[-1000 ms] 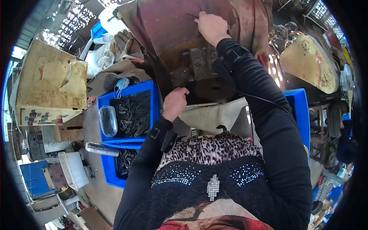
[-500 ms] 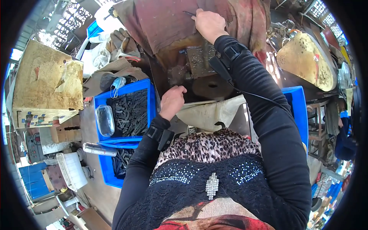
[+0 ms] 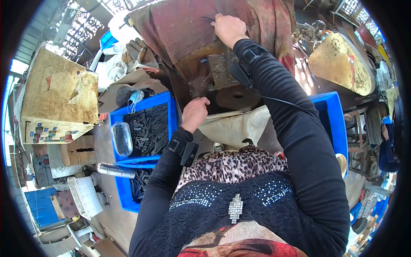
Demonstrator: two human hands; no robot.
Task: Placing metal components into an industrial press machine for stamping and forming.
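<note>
At the top, on the reddish-brown cloth (image 3: 184, 30) draped over a machine, my right hand (image 3: 230, 30) pinches a small dark strip (image 3: 208, 19) whose tip sticks out to the left. My left hand (image 3: 195, 113) is curled beside the machine's near left edge, and what it holds, if anything, is hidden. Between my hands is the machine's wet, rusty opening, with a speckled metal block (image 3: 221, 70) inside. A brown disc (image 3: 231, 99) with a center hole lies nearer to me. A pale cloth (image 3: 237, 128) hangs below it.
On my left, blue crates (image 3: 172, 115) hold many dark strips; a clear plastic box (image 3: 122, 138) and a silver flask (image 3: 115, 170) rest on them. A stained cabinet with knobs (image 3: 60, 90) stands farther left. Another blue crate (image 3: 338, 111) is beside my right arm.
The view has shifted slightly. My right hand stays on the cloth with the dark strip, and my left hand remains curled near the machine's edge.
</note>
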